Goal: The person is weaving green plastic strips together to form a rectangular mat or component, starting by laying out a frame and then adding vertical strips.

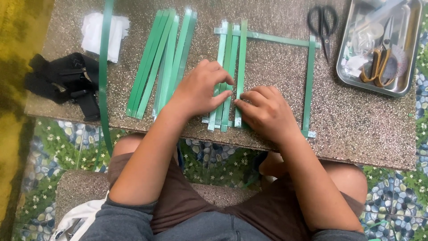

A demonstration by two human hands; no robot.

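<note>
Head view: left hand (199, 91) lies flat, fingers spread loose, pressing on the upright green strips (228, 71) at table centre. Right hand (266, 114) sits at 4 o'clock of it, fingers curled, fingertips pinching the rightmost strip's lower part. Strips cross a horizontal green strip (276, 39) at 12 o'clock. Spare strip bundle (160, 62) at 9 o'clock. Black scissors (324, 27) and metal tray (403, 87) at 2 o'clock, well apart.
</note>
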